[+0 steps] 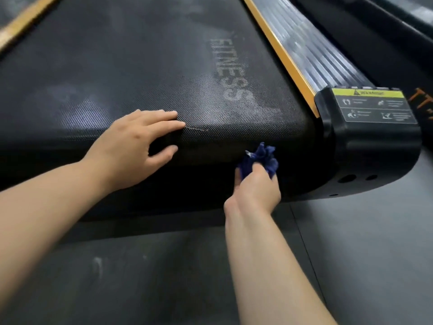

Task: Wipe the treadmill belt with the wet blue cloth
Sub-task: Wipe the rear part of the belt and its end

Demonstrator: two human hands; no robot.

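The black textured treadmill belt (145, 73) fills the upper half of the view, with pale "FITNESS" lettering and dusty smears on it. My left hand (133, 146) lies over the belt's rounded rear edge, fingers spread on top and thumb on the curve below. My right hand (256, 186) grips a bunched dark blue cloth (262, 157) against the curved rear end of the belt, right of my left hand. Part of the cloth is hidden inside my fist.
A yellow strip (281, 55) and a ribbed grey side rail (314, 50) run along the belt's right side. A black end cap (375, 146) with a warning label stands at the rear right corner. Dark grey floor (363, 254) lies below. Another yellow strip (25, 17) is at the top left.
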